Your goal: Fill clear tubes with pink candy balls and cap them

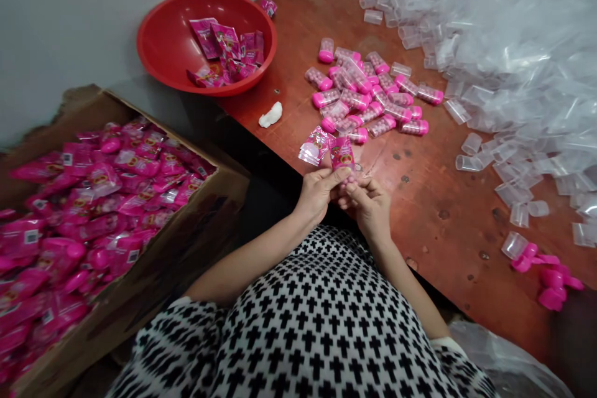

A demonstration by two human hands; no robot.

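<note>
My left hand (318, 189) is closed round two small pink candy packets (329, 149) that stick up from its fingers. My right hand (368, 199) is closed too, its fingertips pinched against the lower end of the nearer packet, at the near edge of the brown table (433, 199). What the right fingers grip beyond the packet is hidden. Just past my hands lies a heap of small clear bottles with pink caps (368, 96), filled with pink beads.
A red bowl (172, 43) with several pink packets sits at the table's far left. A cardboard box (186, 242) full of pink packets stands at my left. Empty clear bottles (494, 137) and plastic bags spread over the right. Loose pink caps (548, 273) lie near right. A white lump (271, 115) lies by the bowl.
</note>
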